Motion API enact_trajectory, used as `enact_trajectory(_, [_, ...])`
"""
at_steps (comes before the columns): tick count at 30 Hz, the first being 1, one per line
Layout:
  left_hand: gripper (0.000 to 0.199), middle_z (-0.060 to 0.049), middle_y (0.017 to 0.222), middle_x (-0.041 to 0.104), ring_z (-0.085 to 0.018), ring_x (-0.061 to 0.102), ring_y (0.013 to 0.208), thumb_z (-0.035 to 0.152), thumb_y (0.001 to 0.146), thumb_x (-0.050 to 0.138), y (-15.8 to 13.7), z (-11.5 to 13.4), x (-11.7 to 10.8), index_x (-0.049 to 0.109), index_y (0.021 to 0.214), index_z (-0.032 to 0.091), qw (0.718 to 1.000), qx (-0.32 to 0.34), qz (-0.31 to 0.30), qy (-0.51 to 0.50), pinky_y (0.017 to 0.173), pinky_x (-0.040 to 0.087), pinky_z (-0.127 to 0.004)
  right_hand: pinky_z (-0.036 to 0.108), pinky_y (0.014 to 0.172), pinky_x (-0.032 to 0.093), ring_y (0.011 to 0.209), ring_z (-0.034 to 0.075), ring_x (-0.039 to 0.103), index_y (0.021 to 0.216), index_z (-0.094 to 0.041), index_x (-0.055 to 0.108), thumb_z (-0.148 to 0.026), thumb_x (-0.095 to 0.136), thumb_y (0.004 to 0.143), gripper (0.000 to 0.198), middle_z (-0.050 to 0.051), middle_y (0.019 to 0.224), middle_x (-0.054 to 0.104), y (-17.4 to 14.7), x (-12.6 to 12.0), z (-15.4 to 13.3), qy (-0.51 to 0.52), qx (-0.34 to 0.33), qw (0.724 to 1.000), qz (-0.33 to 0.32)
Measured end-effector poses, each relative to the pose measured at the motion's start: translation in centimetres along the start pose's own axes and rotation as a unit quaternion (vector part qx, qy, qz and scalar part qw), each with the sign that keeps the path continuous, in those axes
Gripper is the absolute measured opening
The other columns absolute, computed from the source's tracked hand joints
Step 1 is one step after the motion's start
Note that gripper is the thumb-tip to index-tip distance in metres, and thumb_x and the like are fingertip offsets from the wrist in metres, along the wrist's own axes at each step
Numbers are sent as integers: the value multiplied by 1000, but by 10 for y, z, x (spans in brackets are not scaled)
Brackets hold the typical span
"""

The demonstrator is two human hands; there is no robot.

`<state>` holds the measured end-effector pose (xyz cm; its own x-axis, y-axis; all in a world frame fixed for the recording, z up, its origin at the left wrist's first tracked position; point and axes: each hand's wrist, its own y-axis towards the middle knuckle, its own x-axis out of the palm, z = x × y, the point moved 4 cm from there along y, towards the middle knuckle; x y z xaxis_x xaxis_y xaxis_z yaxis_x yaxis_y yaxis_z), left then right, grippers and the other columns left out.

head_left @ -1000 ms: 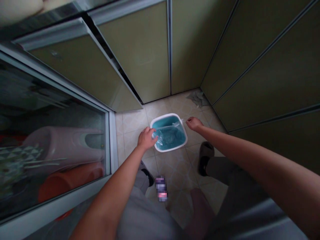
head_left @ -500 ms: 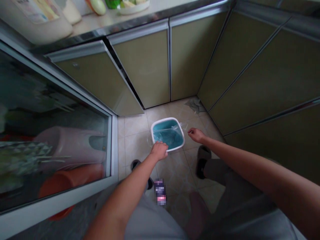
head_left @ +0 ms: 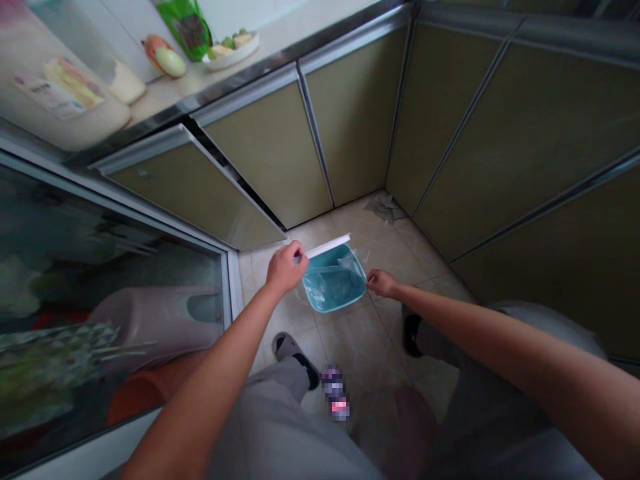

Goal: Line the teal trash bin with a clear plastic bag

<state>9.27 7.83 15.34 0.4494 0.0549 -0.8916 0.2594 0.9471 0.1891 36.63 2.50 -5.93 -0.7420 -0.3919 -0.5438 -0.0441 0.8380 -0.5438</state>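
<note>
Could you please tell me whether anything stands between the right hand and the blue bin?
Nothing visible does: the right hand is at the blue bin's right edge, contact unclear. A clear plastic bag pokes over that edge just beyond the hand, while the left hand holds the white rim.

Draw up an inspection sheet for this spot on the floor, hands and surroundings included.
Surface: cream patterned floor tiles.
Job's things: blue plastic bin standing on the tiles; clear plastic bag inside it; narrow white plastic rim at the bin's far side.
Clutter: crumpled grey cloth on the floor by the cabinet corner.
Hands: left hand closed on the rim's near end; right hand with fingertips at the bin's right edge, grip unclear.
Cables: nothing seen.
Surroundings: olive cabinet door on the left, askew; white dish of food on the counter above.
</note>
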Motion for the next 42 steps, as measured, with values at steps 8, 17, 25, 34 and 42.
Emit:
enact_trajectory(8, [11,-3,87,73,-20,64,83,25,82,63,116,-65,-26,71,84,19,991,-73,94,-60,81,49,-30,20,62,41,75,14,64,94,-17,71,-20,73,86,9,3,85,74,9,-1,5,-45,-51,998,11])
enact_trajectory(17, [14,-5,94,69,-20,63,89,24,83,61,110,-64,-24,73,88,19,992,-53,112,-23,90,50,-33,20,60,39,69,12,61,95,-18,73,-27,73,87,12,1,79,71,10,-1,12,-20,-50,999,3])
enact_trajectory(25, [13,-6,99,65,-21,61,95,22,82,64,92,-43,-44,74,89,20,995,-1,99,4,95,49,-35,22,54,38,58,12,56,97,-16,69,-34,73,89,20,-1,64,63,2,-9,8,36,-22,999,-1])
enact_trajectory(34, [22,-9,116,62,-28,57,113,30,84,70,47,-25,-42,72,105,22,994,62,58,67,103,43,-43,26,67,45,81,19,68,107,-18,68,-31,71,89,23,6,92,75,8,-34,-27,-2,-40,996,83])
enact_trajectory(42, [21,-10,110,66,-28,61,106,28,95,59,-22,-11,64,72,111,24,958,142,-203,147,95,44,-42,26,73,44,94,21,67,119,-25,71,-25,57,95,28,8,116,70,10,-55,-69,-224,-165,957,86])
